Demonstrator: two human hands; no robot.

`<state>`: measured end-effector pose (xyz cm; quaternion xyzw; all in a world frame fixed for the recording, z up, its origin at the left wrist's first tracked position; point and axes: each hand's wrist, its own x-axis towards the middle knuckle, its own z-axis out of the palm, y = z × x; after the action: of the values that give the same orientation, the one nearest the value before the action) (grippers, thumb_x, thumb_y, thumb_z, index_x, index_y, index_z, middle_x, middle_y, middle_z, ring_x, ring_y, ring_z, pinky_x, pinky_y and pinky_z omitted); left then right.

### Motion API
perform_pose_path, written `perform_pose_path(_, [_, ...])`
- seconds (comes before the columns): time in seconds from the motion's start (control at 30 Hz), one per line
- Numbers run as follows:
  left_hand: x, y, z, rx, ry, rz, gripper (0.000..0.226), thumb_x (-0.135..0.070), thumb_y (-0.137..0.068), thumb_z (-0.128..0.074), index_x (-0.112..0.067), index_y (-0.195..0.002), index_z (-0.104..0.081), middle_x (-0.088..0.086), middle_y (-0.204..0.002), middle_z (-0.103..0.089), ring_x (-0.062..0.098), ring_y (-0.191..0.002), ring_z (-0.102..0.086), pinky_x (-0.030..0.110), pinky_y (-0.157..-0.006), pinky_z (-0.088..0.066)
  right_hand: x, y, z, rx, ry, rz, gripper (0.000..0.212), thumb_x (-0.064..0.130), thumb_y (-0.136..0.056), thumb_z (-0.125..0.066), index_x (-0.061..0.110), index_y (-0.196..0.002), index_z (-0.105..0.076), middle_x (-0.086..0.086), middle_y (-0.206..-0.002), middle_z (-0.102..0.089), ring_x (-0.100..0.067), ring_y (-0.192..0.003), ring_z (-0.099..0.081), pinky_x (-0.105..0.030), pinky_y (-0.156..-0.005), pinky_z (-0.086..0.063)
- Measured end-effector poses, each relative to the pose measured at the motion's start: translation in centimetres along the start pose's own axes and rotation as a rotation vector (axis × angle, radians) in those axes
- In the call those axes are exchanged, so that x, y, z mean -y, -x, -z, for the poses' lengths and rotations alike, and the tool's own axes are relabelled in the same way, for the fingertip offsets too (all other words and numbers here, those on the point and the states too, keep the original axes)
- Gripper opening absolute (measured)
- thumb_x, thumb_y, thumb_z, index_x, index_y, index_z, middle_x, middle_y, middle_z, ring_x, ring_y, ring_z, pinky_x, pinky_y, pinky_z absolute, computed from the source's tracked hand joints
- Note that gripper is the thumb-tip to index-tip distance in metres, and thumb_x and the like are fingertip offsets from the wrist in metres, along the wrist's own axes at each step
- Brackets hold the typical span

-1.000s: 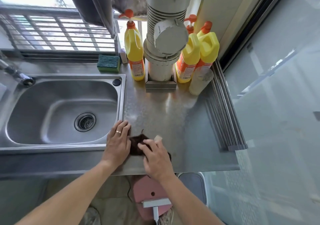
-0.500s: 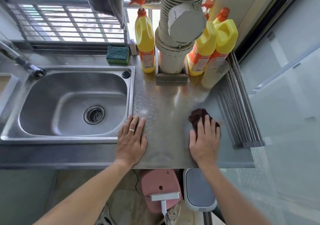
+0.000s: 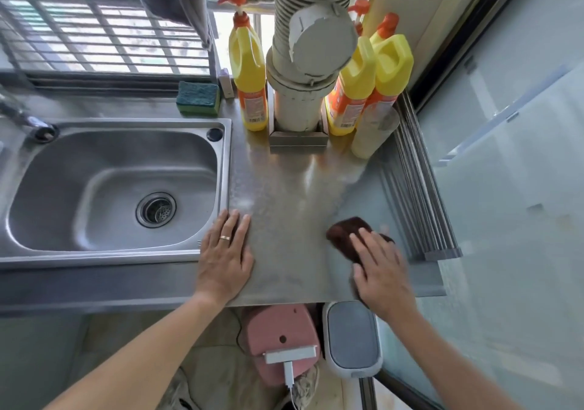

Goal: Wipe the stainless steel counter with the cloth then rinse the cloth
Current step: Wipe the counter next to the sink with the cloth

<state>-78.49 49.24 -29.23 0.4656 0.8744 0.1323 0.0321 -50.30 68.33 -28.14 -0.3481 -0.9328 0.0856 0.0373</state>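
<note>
The person's right hand (image 3: 380,270) lay flat on the dark brown cloth (image 3: 346,235), fingers straight and spread, pressing it against the steel counter (image 3: 284,188). The hand was blurred at its edges. The cloth sat on the right part of the counter, near the front edge, with its far end showing beyond the fingertips. It lay close to the ribbed metal rack (image 3: 417,194) that ran along the counter's right side, but apart from it.

The left hand (image 3: 226,254) rested palm down on the counter, fingers straight and together, holding nothing. It lay just beside the right rim of the sink (image 3: 110,163), and a ring showed on one finger.

At the back of the counter stood a wide white pipe (image 3: 303,61) in a metal base. One yellow bottle (image 3: 248,68) with an orange cap stood to its left, and two more yellow bottles (image 3: 376,77) stood to its right. A pale bottle (image 3: 368,136) stood in front of those two. A green sponge (image 3: 198,98) lay behind the sink, by the window ledge.

Below the counter's front edge were a pink object (image 3: 281,337) and a white bin with a grey lid (image 3: 352,338).
</note>
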Motion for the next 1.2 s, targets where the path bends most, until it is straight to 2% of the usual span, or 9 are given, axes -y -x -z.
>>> perform_pose_path(0.13, [-0.2, 0.1, 0.0, 0.012, -0.004, -0.007, 0.062, -0.03, -0.095, -0.047, -0.017, -0.155, -0.036, 0.007, -0.162, -0.032, 0.025, -0.156, -0.016, 0.047, -0.125, -0.021, -5.9, 0.0, 0.4, 0.04, 0.012, -0.179, 0.062, 0.034, -0.098, -0.033, 0.005, -0.151, -0.043, -0.013, -0.164, -0.032, -0.035, -0.151, -0.028, -0.054, -0.12, -0.029])
perform_pose_path(0.27, [0.2, -0.1, 0.0, 0.031, 0.027, -0.016, 0.063, -0.03, -0.094, -0.048, -0.017, -0.155, -0.037, 0.006, -0.163, -0.032, 0.024, -0.156, -0.016, 0.048, -0.123, -0.024, -0.5, -0.9, -1.3, -0.102, 0.003, -0.388, 0.06, 0.033, -0.098, -0.035, 0.003, -0.149, -0.046, -0.02, -0.157, -0.041, -0.044, -0.145, -0.036, -0.059, -0.115, -0.035])
perform_pose_path(0.33, [0.7, -0.1, 0.0, 0.032, 0.063, -0.042, 0.063, -0.03, -0.094, -0.048, -0.017, -0.155, -0.038, 0.005, -0.163, -0.031, 0.024, -0.156, -0.015, 0.049, -0.122, -0.026, 3.0, -1.7, -1.7, -0.113, -0.001, -0.389, 0.061, 0.035, -0.098, -0.037, 0.006, -0.151, -0.045, -0.019, -0.159, -0.04, -0.043, -0.146, -0.034, -0.057, -0.117, -0.031])
perform_pose_path(0.47, [3.9, 0.2, 0.8, 0.044, 0.078, -0.224, 0.06, -0.025, -0.097, -0.049, -0.019, -0.155, -0.037, 0.003, -0.165, -0.029, 0.021, -0.156, -0.016, 0.046, -0.121, -0.03, 9.8, -4.2, -2.8, -0.085, -0.03, -0.316, 0.061, 0.036, -0.097, -0.041, 0.012, -0.153, -0.043, -0.013, -0.162, -0.037, -0.039, -0.149, -0.031, -0.054, -0.119, -0.029])
perform_pose_path(0.6, [8.7, 1.4, 2.2, 0.075, 0.056, -0.383, 0.06, -0.026, -0.099, -0.046, -0.029, -0.157, -0.031, 0.001, -0.168, -0.02, 0.019, -0.156, -0.015, 0.044, -0.123, -0.027, 15.7, -9.7, -3.9, -0.034, -0.051, -0.188, 0.06, 0.038, -0.1, -0.039, 0.02, -0.157, -0.035, -0.007, -0.167, -0.028, -0.033, -0.155, -0.02, -0.049, -0.126, -0.018])
perform_pose_path(0.8, [13.0, 3.6, 3.0, 0.049, 0.076, -0.258, 0.063, -0.024, -0.094, -0.047, -0.027, -0.155, -0.036, 0.002, -0.165, -0.028, 0.018, -0.154, -0.023, 0.045, -0.122, -0.029, 21.4, -18.4, -5.1, 0.034, -0.066, -0.087, 0.058, 0.034, -0.098, -0.041, 0.027, -0.155, -0.038, -0.003, -0.165, -0.032, -0.031, -0.154, -0.023, -0.05, -0.124, -0.021])
perform_pose_path(0.9, [13.2, 4.0, 3.3, 0.077, 0.082, -0.236, 0.062, -0.024, -0.093, -0.048, -0.027, -0.155, -0.038, 0.001, -0.164, -0.032, 0.017, -0.153, -0.025, 0.043, -0.122, -0.028, 22.5, -16.2, -4.8, 0.021, -0.102, -0.031, 0.058, 0.029, -0.096, -0.044, 0.024, -0.153, -0.042, -0.003, -0.165, -0.034, -0.029, -0.154, -0.025, -0.05, -0.121, -0.028])
perform_pose_path(1.03, [13.3, 4.0, 3.7, 0.127, 0.088, -0.227, 0.066, -0.023, -0.09, -0.052, -0.027, -0.154, -0.038, 0.002, -0.162, -0.035, 0.018, -0.152, -0.028, 0.042, -0.121, -0.029, 23.1, -5.8, -4.2, 0.048, -0.23, 0.134, 0.064, 0.018, -0.092, -0.057, 0.022, -0.154, -0.041, 0.006, -0.166, -0.029, -0.018, -0.156, -0.019, -0.041, -0.12, -0.028])
perform_pose_path(1.2, [12.8, 3.7, 4.3, 0.144, 0.091, -0.221, 0.063, -0.023, -0.089, -0.048, -0.023, -0.151, -0.044, 0.003, -0.159, -0.04, 0.02, -0.149, -0.036, 0.042, -0.119, -0.031, 14.4, -2.0, -1.8, 0.188, -0.188, 0.459, 0.064, 0.01, -0.087, -0.056, 0.028, -0.148, -0.05, 0.007, -0.163, -0.037, -0.017, -0.151, -0.032, -0.038, -0.105, -0.04])
